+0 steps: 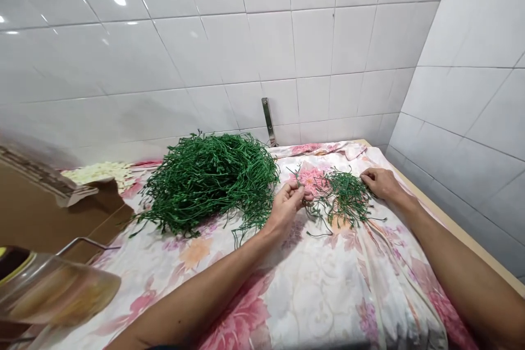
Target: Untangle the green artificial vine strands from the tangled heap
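Note:
A large heap of thin green stems [213, 180] lies left of centre on a floral cloth. To its right is a smaller pile of green stems [348, 197]. My left hand [290, 202] is between the two, its thumb and fingers pinched on a green stem that sticks up from the fingertips. My right hand [379, 183] rests at the right edge of the smaller pile, fingers curled together; whatever they hold, if anything, is too small to make out.
A cardboard box [53, 213] and a clear jar [69, 290] stand at the left. Behind them lie pale pieces [100, 174]. A metal bracket [268, 120] leans by the tiled wall [270, 44] behind the floral cloth [311, 284].

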`<action>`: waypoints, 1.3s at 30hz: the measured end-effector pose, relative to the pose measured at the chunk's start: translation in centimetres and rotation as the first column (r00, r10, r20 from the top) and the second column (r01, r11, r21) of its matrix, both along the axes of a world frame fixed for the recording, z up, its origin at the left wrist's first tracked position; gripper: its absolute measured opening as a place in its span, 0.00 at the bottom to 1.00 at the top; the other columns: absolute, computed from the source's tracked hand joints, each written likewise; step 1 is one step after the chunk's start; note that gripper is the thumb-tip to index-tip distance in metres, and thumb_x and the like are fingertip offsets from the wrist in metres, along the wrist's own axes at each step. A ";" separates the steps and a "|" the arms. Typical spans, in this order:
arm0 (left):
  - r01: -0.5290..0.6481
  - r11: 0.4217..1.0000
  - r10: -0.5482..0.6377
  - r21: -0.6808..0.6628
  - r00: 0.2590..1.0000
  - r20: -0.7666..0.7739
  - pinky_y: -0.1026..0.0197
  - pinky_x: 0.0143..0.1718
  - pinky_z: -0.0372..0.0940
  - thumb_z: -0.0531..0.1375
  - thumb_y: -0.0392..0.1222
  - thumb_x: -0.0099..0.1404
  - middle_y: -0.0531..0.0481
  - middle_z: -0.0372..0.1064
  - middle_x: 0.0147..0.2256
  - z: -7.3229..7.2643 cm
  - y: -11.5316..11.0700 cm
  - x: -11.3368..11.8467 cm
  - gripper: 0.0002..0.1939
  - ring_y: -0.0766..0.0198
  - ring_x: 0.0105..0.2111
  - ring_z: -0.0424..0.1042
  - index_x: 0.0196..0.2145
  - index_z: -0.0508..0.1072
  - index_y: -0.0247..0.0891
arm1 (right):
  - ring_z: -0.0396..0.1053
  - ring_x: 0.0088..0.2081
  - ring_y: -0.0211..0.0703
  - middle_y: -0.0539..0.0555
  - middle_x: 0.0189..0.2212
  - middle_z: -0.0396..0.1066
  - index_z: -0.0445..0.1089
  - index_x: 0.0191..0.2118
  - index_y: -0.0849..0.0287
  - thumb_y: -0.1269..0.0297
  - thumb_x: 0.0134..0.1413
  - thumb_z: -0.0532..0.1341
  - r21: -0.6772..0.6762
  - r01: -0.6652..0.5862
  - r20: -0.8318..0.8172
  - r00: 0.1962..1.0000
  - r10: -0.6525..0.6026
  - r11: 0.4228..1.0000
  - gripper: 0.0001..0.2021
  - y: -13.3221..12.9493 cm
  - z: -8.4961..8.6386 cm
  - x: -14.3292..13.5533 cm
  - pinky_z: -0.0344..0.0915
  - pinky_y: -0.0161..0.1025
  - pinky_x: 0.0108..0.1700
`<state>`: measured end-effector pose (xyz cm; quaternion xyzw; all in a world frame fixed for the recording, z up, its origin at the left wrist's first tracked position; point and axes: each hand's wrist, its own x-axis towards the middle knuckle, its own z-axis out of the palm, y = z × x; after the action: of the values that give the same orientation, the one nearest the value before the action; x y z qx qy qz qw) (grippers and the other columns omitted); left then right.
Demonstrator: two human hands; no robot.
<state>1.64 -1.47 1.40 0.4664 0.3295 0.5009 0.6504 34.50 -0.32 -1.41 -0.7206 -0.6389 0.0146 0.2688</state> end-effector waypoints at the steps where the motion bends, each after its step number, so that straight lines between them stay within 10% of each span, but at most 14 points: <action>1: 0.026 1.000 -0.026 0.004 1.000 0.003 0.59 0.41 0.71 0.72 0.52 0.56 0.47 0.74 0.36 -0.2 -0.4 0.2 0.23 0.64 0.34 0.76 0.41 0.71 0.35 | 0.75 0.36 0.47 0.55 0.32 0.81 0.81 0.36 0.58 0.62 0.58 0.59 0.002 0.012 -0.014 1.000 -0.012 1.000 0.13 0.0 -0.2 0.0 0.61 0.39 0.39; 13: -0.031 0.998 0.035 0.062 0.997 -0.065 0.61 0.34 0.71 0.72 0.46 0.55 0.53 0.71 0.33 -2.1 -1.2 1.2 0.24 0.67 0.30 0.72 0.44 0.68 0.38 | 0.76 0.37 0.46 0.55 0.35 0.82 0.81 0.37 0.57 0.61 0.59 0.58 -0.007 -0.002 -0.054 0.999 0.001 1.000 0.13 -0.2 -0.5 -0.1 0.64 0.38 0.40; 30: 0.010 0.985 -0.009 -0.171 1.000 0.007 0.64 0.34 0.69 0.78 0.47 0.44 0.55 0.71 0.28 -1.0 0.9 0.7 0.29 0.70 0.27 0.70 0.37 0.70 0.35 | 0.76 0.38 0.47 0.54 0.35 0.82 0.80 0.37 0.57 0.67 0.56 0.60 -0.029 -0.050 -0.091 0.995 0.047 0.998 0.10 -0.2 -0.6 -0.4 0.63 0.38 0.40; 39: 0.046 0.989 -0.040 -0.143 0.998 0.049 0.64 0.35 0.70 0.77 0.45 0.49 0.52 0.74 0.31 -2.2 1.4 0.3 0.26 0.68 0.30 0.72 0.41 0.71 0.36 | 0.75 0.37 0.47 0.58 0.39 0.81 0.79 0.41 0.60 0.65 0.61 0.57 0.186 -0.001 -0.082 0.996 0.017 0.982 0.13 -0.9 2.0 -1.1 0.66 0.41 0.47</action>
<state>1.96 -0.03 -0.77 0.4135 0.3396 0.4723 0.7004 33.39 -1.20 0.61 -0.6882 -0.6288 -0.0139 0.3615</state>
